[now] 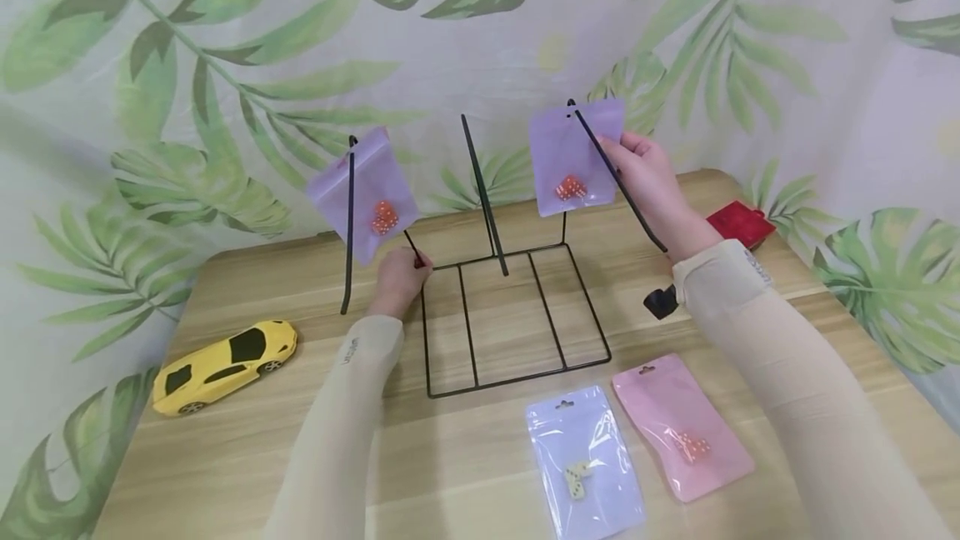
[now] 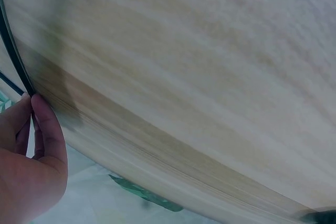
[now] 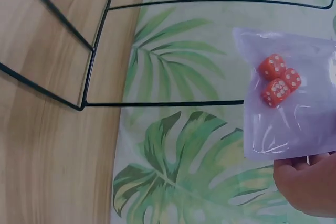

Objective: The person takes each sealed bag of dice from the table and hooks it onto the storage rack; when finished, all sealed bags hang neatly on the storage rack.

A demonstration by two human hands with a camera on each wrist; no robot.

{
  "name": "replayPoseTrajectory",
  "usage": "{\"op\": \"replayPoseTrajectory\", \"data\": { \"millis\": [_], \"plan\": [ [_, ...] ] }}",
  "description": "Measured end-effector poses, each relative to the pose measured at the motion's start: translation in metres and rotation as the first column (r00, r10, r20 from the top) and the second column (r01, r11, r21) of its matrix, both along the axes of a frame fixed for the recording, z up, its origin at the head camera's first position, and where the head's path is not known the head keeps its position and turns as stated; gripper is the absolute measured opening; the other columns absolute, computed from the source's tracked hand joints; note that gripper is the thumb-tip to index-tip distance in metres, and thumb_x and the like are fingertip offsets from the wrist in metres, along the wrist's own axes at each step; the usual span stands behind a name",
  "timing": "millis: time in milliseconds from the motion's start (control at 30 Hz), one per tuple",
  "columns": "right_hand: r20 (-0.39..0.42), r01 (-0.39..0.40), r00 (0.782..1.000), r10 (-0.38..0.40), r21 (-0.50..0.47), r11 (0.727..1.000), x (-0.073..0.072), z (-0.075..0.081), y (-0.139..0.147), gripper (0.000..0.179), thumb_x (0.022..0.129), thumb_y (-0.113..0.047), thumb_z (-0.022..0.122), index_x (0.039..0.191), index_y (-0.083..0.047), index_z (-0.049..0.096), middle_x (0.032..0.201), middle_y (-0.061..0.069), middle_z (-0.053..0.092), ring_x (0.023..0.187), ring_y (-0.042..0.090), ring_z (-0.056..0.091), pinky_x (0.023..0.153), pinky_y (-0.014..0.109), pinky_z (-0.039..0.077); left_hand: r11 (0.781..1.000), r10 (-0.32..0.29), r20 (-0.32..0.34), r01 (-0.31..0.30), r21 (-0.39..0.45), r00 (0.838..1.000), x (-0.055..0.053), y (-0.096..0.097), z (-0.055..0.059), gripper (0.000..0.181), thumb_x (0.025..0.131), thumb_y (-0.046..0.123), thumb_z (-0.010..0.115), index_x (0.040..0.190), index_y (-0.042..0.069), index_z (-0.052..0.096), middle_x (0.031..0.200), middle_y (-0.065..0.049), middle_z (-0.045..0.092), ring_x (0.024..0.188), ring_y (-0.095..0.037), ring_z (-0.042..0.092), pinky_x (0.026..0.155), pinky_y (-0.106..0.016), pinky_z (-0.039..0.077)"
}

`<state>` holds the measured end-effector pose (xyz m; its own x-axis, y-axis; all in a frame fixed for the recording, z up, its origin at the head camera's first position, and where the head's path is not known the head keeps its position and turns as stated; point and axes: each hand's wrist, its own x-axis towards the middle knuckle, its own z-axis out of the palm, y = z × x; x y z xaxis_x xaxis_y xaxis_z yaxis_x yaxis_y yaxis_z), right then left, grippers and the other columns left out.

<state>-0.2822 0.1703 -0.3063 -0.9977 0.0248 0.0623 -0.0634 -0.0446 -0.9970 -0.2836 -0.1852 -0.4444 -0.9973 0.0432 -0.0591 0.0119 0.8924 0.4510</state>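
Observation:
A black wire display rack [image 1: 467, 323] with long hooks stands on the table. My left hand [image 1: 397, 280] pinches its wire frame low at the back left corner, and the left wrist view shows thumb and fingertip [image 2: 44, 111] meeting on the wire. High at the right hook, my right hand [image 1: 651, 177] grips the side edge of a purple zip bag [image 1: 553, 148] with red dice [image 3: 277, 80] inside. The hook overlaps this bag's top near its hang hole. Another purple bag [image 1: 371, 177] with red dice hangs tilted on the left hook. The middle hook [image 1: 480, 182] holds no bag.
In front of the rack lie a clear-fronted bluish bag [image 1: 551, 440] with pale dice and a pink bag [image 1: 667, 398] with red dice. A yellow toy car [image 1: 225, 367] is at left. A red object [image 1: 738, 223] and a black piece [image 1: 660, 302] sit near my right forearm.

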Motion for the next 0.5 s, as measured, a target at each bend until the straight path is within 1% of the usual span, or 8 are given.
{"op": "replayPoseTrajectory", "data": {
  "millis": [100,200,267,300,333,367,433,500],
  "plan": [
    [-0.003,0.015,1.000,-0.015,0.041,0.999,-0.007,0.001,0.000,0.030,0.097,-0.027,0.060,0.117,-0.005,0.066,0.086,-0.013,0.071,0.085,0.001,0.063,0.081,0.017,0.050,1.000,0.005,-0.008,-0.005,0.001,1.000,0.000,0.001,0.001,0.016,0.094,0.012,0.062,0.099,0.003,0.073,0.103,-0.017,0.074,0.097,-0.032,0.067,0.091,-0.043,0.053],
    [-0.012,0.027,1.000,-0.026,0.144,0.989,-0.002,-0.001,0.004,0.049,0.098,-0.033,0.058,0.137,-0.004,0.052,0.114,-0.001,0.069,0.107,0.009,0.061,0.096,0.022,0.048,1.000,0.018,-0.020,-0.018,-0.005,1.000,0.001,0.001,0.004,0.014,0.093,0.012,0.063,0.097,0.004,0.074,0.103,-0.016,0.074,0.098,-0.032,0.067,0.091,-0.043,0.052],
    [-0.024,0.026,1.000,-0.020,0.262,0.965,0.011,-0.006,0.014,0.055,0.098,-0.033,0.056,0.144,-0.005,0.043,0.131,0.012,0.061,0.121,0.019,0.057,0.100,0.028,0.048,1.000,0.017,-0.024,-0.017,-0.003,1.000,0.001,0.000,0.006,0.013,0.093,0.012,0.063,0.097,0.004,0.074,0.103,-0.017,0.074,0.098,-0.032,0.067,0.091,-0.044,0.052],
    [-0.027,0.024,1.000,-0.015,0.356,0.934,0.021,-0.010,0.022,0.057,0.098,-0.034,0.057,0.145,-0.005,0.040,0.135,0.017,0.057,0.125,0.024,0.054,0.101,0.030,0.046,1.000,0.015,-0.022,-0.014,0.002,1.000,0.002,0.000,0.007,0.013,0.093,0.012,0.063,0.097,0.004,0.074,0.104,-0.017,0.074,0.097,-0.032,0.067,0.091,-0.044,0.052],
    [-0.017,0.011,1.000,-0.003,0.464,0.886,0.033,-0.013,0.030,0.058,0.098,-0.035,0.057,0.144,-0.005,0.040,0.136,0.020,0.055,0.125,0.027,0.054,0.099,0.031,0.048,1.000,0.012,-0.020,-0.012,0.007,1.000,0.001,-0.001,0.008,0.014,0.093,0.011,0.063,0.097,0.004,0.073,0.104,-0.017,0.073,0.097,-0.032,0.067,0.091,-0.044,0.052],
    [-0.011,-0.013,1.000,0.024,0.576,0.817,0.046,-0.016,0.040,0.057,0.097,-0.035,0.059,0.142,-0.003,0.042,0.132,0.023,0.058,0.121,0.032,0.056,0.094,0.032,0.050,1.000,0.010,-0.017,-0.010,0.008,1.000,0.001,-0.001,0.008,0.014,0.093,0.012,0.063,0.098,0.004,0.073,0.105,-0.018,0.073,0.098,-0.032,0.067,0.091,-0.044,0.052],
    [0.048,-0.096,0.994,0.094,0.769,0.632,0.075,-0.026,0.059,0.053,0.096,-0.037,0.061,0.132,0.000,0.049,0.118,0.022,0.063,0.106,0.033,0.062,0.082,0.035,0.052,1.000,0.012,-0.011,-0.012,0.009,1.000,0.000,-0.001,0.009,0.014,0.094,0.011,0.062,0.099,0.004,0.073,0.106,-0.018,0.073,0.099,-0.032,0.066,0.092,-0.044,0.052],
    [0.167,-0.213,0.976,0.140,0.872,0.440,0.106,-0.037,0.074,0.051,0.092,-0.043,0.064,0.119,-0.001,0.056,0.102,0.016,0.067,0.090,0.028,0.064,0.072,0.036,0.052,1.000,0.021,-0.006,-0.021,0.006,1.000,0.000,-0.001,0.009,0.014,0.094,0.011,0.062,0.099,0.004,0.073,0.107,-0.018,0.073,0.100,-0.032,0.066,0.093,-0.043,0.052]
  ]
}}
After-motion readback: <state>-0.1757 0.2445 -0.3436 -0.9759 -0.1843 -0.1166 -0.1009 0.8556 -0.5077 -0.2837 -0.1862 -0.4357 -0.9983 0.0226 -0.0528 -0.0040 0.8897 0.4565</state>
